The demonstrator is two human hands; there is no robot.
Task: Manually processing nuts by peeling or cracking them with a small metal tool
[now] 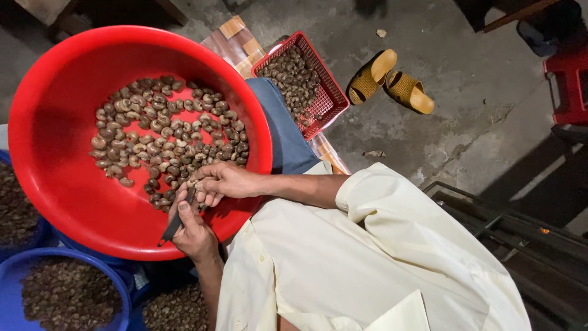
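Over the round red basin (55, 153) — right hand (223, 182) pinches a nut (195, 182), left hand (195, 230) grips a thin blade (174, 224).

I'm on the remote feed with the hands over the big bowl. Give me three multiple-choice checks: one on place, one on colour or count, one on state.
1. Where is the red mesh basket?
A. On the floor beyond the red basin
B. Inside the basin
C. On the person's lap

2. How many yellow sandals lie on the floor?
A. One
B. Two
C. Four

3. What does the hand nearer the camera hold?
A. Nothing
B. A dark, thin tool
C. A cup

Answers:
1 A, since the basket sits on the floor past the basin's rim.
2 B, since a pair lies side by side.
3 B, since its fingers wrap the tool while the other hand pinches a nut.
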